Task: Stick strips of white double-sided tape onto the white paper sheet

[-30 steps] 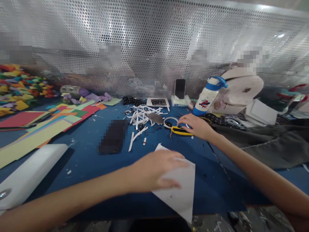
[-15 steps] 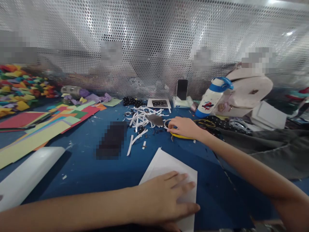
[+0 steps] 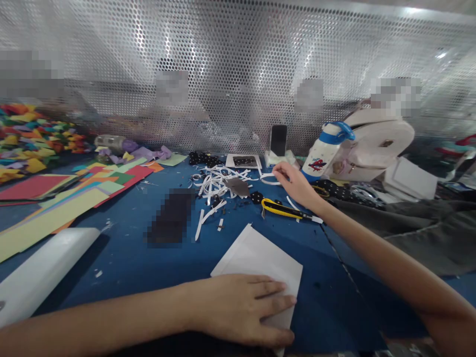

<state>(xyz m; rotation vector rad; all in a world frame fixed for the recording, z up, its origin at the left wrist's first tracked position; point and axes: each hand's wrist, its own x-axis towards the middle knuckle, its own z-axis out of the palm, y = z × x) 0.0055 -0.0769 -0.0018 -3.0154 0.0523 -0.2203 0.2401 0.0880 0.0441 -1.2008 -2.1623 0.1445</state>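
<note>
A blue table (image 3: 126,248) runs up to a perforated metal screen (image 3: 230,74), behind which blurred figures sit. The left hand (image 3: 241,310) lies flat and open, palm down, on a white sheet of paper (image 3: 256,260) at the near edge of the table, its fingers spread across the sheet's lower corner. The right hand (image 3: 295,183) reaches well forward over the table, its fingers pinched on a thin white paper strip (image 3: 269,178) that curls up from the surface; the grip is closed on the strip. Just below that hand a yellow utility knife (image 3: 284,209) lies on the table, apart from the fingers. To the left of the strip is a heap of white paper scraps (image 3: 217,181) with small dark bits among them. Behind the right hand a phone (image 3: 278,140) stands upright on a small stand, and beside it a white bottle with a blue lid (image 3: 325,148) leans against a pale bag (image 3: 375,144). Coloured paper sheets (image 3: 74,196) fan out on the far left, and a white roll (image 3: 44,272) lies near the left forearm. Dark grey cloth (image 3: 416,233) covers the right side of the table
</note>
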